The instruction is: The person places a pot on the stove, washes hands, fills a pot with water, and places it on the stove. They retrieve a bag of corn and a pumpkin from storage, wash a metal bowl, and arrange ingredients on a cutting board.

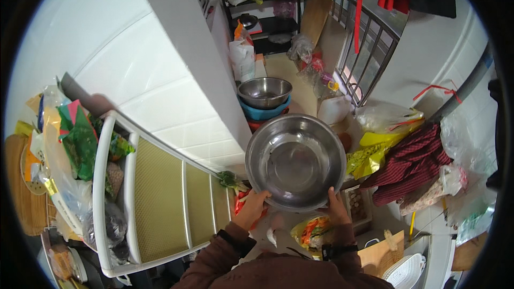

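A wide stainless steel basin [296,164] is held out in front of me, its bare, shiny inside facing up. My left hand [251,208] grips the near rim on the left, thumb over the edge. On the right side of the same rim, my right hand [338,207] has its thumb up along the edge; its other fingers are hidden beneath. Beyond the held basin, a smaller steel bowl [265,91] sits in a blue plastic basin [267,108], with something red under that.
To the left stands a white-framed rack [160,192] with plastic bags on top. A black shelf unit [277,28] is at the far end. Bags and a dark red striped cloth [413,164] hang at right, near a metal window railing [369,36]. A white basket [405,271] is at lower right.
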